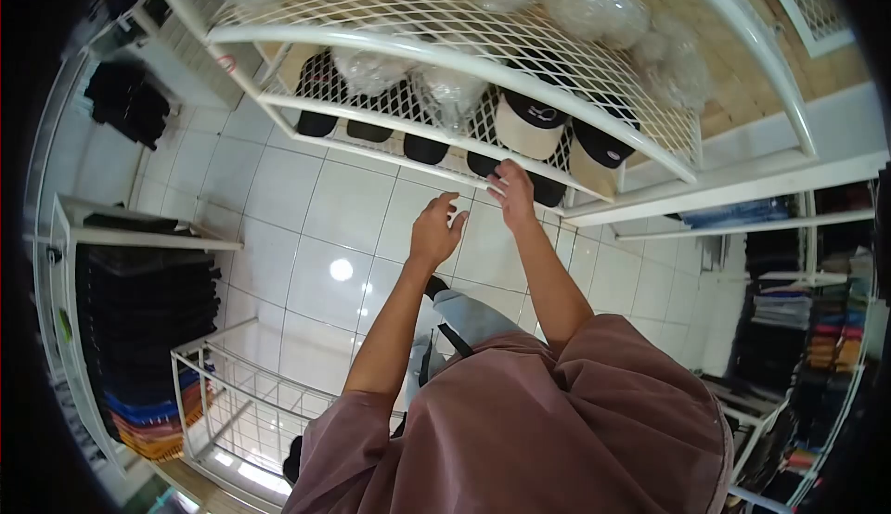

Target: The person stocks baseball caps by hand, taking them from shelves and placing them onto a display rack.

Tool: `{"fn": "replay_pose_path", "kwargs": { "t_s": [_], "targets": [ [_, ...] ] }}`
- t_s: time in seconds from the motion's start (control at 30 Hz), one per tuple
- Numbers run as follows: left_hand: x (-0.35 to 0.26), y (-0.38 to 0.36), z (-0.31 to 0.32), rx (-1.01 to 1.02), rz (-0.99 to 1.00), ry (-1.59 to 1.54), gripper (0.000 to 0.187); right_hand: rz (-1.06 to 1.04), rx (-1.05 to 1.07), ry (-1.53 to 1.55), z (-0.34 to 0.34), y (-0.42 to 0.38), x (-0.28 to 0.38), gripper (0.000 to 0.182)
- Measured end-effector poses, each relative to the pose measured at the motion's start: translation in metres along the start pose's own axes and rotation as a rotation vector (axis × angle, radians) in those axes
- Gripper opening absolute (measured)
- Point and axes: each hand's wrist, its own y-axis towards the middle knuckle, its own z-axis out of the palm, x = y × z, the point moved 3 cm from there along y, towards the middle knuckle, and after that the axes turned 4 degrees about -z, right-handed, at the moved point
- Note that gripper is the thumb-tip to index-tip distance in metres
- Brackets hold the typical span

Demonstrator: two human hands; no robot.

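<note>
My left hand is held out over the tiled floor with its fingers loosely curved, and nothing is in it. Higher up and to the right, my right hand reaches toward the front rail of the white rack, fingers apart and empty. It overlaps the dark brim of a cap there. Close beyond it, a black-and-beige cap sits on the mesh shelf, with another two-tone cap to its right. Clear plastic-wrapped bundles lie among the caps.
More wrapped bundles rest on the upper mesh shelf. Stacks of folded dark clothes fill a shelf at left, above a white wire rack. Further folded clothes stand at right. White floor tiles stretch below my hands.
</note>
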Motion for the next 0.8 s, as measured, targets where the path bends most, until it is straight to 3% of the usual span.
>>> {"fn": "replay_pose_path", "kwargs": {
  "t_s": [0.1, 0.13, 0.23, 0.27, 0.3, 0.4, 0.43, 0.5, 0.6, 0.67, 0.7, 0.73, 0.77, 0.8],
  "targets": [
    [-0.021, 0.024, 0.021, 0.048, 0.042, 0.014, 0.037, 0.076, -0.144, 0.234, -0.018, 0.026, 0.018, 0.06],
    [-0.026, 0.028, 0.026, 0.044, 0.058, 0.008, 0.037, 0.054, -0.094, 0.289, -0.02, 0.03, 0.024, 0.067],
    [-0.034, 0.029, 0.033, 0.066, 0.077, 0.024, 0.036, 0.08, -0.16, 0.348, -0.023, 0.045, 0.033, 0.064],
    [-0.036, 0.028, 0.033, 0.066, 0.077, 0.034, 0.036, 0.048, -0.122, 0.391, -0.026, 0.051, 0.032, 0.049],
    [-0.036, 0.025, 0.033, 0.085, 0.066, 0.038, 0.036, 0.051, -0.12, 0.402, -0.028, 0.055, 0.029, 0.049],
    [-0.037, 0.013, 0.029, 0.092, 0.049, 0.026, 0.036, -0.336, -0.046, 0.399, -0.029, 0.052, 0.036, 0.022],
    [-0.039, 0.009, 0.025, 0.084, 0.044, -0.008, 0.036, -0.337, -0.042, 0.41, -0.023, 0.038, 0.043, 0.022],
    [-0.04, 0.005, 0.02, 0.057, 0.069, -0.02, 0.035, -0.451, -0.125, 0.125, -0.014, 0.004, 0.057, 0.02],
    [-0.048, 0.003, 0.014, 0.086, 0.034, -0.119, 0.038, -0.627, -0.103, -0.027, -0.02, -0.037, 0.044, 0.017],
    [-0.05, 0.003, 0.018, 0.181, -0.017, -0.35, 0.046, -0.724, -0.105, -0.146, -0.025, -0.068, 0.035, 0.015],
    [-0.055, 0.003, 0.018, 0.178, -0.008, -0.343, 0.046, -0.794, -0.15, -0.428, -0.026, -0.088, 0.034, 0.014],
    [-0.059, 0.002, 0.021, 0.223, -0.072, -0.521, 0.051, -0.854, -0.198, -0.714, -0.026, -0.104, 0.035, 0.014],
    [-0.062, 0.001, 0.023, 0.272, -0.14, -0.7, 0.056, -0.856, -0.205, -0.71, -0.026, -0.115, 0.033, 0.014],
    [-0.064, 0.001, 0.023, 0.344, -0.198, -0.843, 0.087, -1.041, -0.154, -0.84, -0.019, -0.132, 0.034, 0.014]
  ]
}}
